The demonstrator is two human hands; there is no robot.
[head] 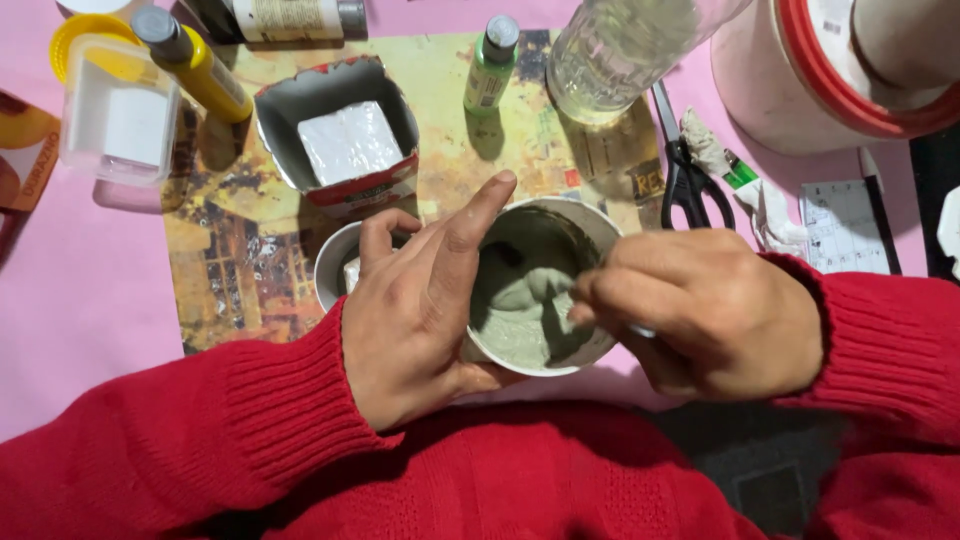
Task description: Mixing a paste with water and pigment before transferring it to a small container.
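Your left hand (420, 310) cups the white bowl (580, 225) of grey-green paste at the mat's near edge; your right hand (700, 310) pinches a thin stirrer, fingers narrow. Scissors (685, 180), a green bottle (490, 65) and a cut carton (340, 135) crowd behind.

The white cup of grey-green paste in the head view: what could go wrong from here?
1. The white cup is tilted toward the body, steadied only by the left hand; the grey-green paste could slop onto the red sweater.
2. The right hand stirs with a tool mostly hidden; a hard push might knock the cup free.
3. A smaller cup sits right beside the left hand's fingers and could be tipped.
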